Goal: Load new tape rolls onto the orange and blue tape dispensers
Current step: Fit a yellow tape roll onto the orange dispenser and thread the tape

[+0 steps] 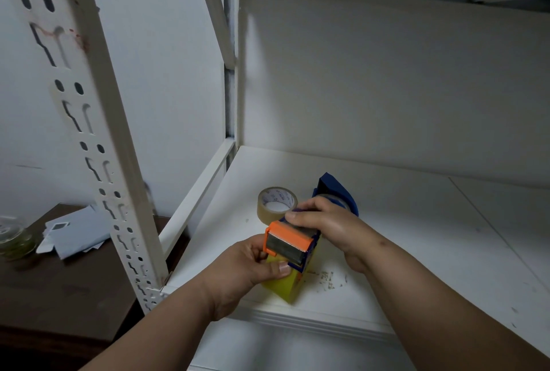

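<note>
An orange tape dispenser with a metal cutter and a yellow handle is held over the white shelf. My left hand grips its yellow handle from below. My right hand wraps over the dispenser's top and back, hiding its roll area. Behind my right hand lies the blue tape dispenser, partly hidden. A roll of clear brown tape lies flat on the shelf just left of the blue one.
A perforated white shelf post rises at the left. Beyond it a dark wooden table holds white envelopes and a glass jar. The shelf's back panel is close behind. Scuff marks dot the shelf.
</note>
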